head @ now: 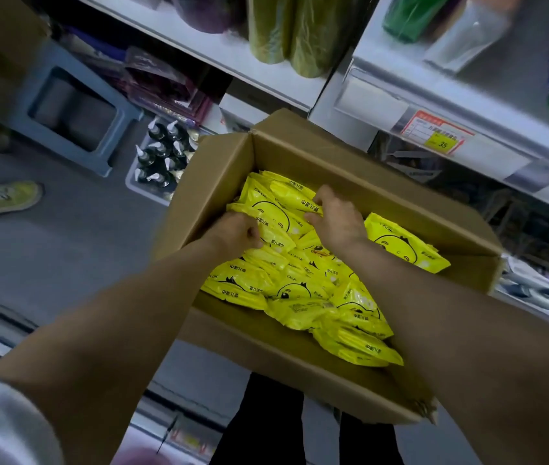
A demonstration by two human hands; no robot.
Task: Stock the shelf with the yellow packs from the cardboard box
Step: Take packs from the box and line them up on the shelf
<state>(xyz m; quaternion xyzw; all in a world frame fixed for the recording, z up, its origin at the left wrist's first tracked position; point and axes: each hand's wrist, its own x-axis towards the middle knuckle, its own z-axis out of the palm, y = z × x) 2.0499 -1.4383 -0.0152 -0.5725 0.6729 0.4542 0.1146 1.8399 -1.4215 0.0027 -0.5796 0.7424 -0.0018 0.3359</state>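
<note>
Shop aisle, white metal shelf (pixel 360 99); open corrugated box (pixel 219 176), glossy crinkled yellow packs (pixel 404 243) heaped inside; left hand (pixel 236 229), right hand (pixel 336 219), both curled round packs

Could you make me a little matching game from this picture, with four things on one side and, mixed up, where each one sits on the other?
Things:
1 packs
2 price tag
3 stool
4 bottles

Places:
A on the floor, far left
B on the shelf edge
C in the box
D in a tray just left of the box

Pairs: 1-C, 2-B, 3-A, 4-D
</note>
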